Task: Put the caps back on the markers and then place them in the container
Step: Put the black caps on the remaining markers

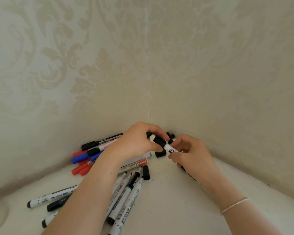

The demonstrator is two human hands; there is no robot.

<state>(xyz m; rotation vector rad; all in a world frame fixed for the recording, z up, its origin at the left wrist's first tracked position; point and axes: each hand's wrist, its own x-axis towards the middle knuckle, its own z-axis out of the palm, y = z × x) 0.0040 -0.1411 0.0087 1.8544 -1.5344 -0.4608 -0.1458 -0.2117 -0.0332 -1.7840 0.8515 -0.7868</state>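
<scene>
A: What do we see at the corner of the wall [149, 92]?

B: Both hands meet just below it, over the white desk [168, 200]. Our left hand [136, 143] has a closed grip, thumb & fingers pinching a black cap [159, 141]. Our right hand [192, 155] has fingers curled round a white marker [171, 149] w/ a black label; the cap sits at the marker's end.

A: And the rest of the markers?

B: Left of the hands, near the wall, we see a bunch w/ red and blue caps [80, 162] and one black pen [100, 141]. Nearer us, under the left forearm, a loose pile of white markers [126, 199], some uncapped. A loose black cap [146, 172] lies beside their tips. More black caps [160, 154] lie under the hands.

A: Container?

B: We can't tell. A thin bracelet [234, 205] is on the right wrist.
</scene>
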